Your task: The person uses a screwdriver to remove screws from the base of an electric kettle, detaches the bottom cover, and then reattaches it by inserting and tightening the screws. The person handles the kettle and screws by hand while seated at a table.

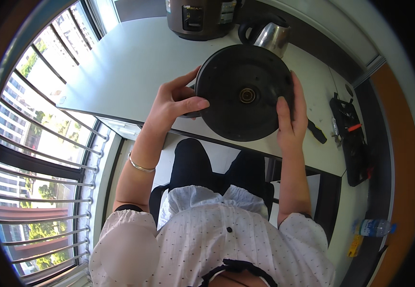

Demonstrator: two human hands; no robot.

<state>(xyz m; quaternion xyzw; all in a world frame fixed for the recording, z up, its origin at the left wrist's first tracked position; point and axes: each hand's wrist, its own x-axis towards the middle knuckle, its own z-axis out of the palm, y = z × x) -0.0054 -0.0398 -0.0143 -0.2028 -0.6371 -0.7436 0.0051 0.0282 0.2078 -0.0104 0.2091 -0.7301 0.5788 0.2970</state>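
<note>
A round black appliance part [238, 117], with a metal connector ring in its middle, is held up over the front of the white table [116, 67], its flat face toward me. It looks like a kettle's base or underside. My left hand [179, 100] grips its left side, where a dark piece juts out, with the thumb on the face. My right hand [289, 119] holds the right edge, thumb on the face. Behind it stands a steel kettle [274, 38] with a black handle, partly hidden by the part. A black tool handle [318, 133] lies right of my right hand.
A large dark cooker [200, 19] stands at the back. An open black tool case [353, 158] with a red-handled tool [354, 127] lies at the right. Lower right are a plastic bottle [376, 227] and a small yellow object [354, 245]. A barred window [40, 201] fills the left.
</note>
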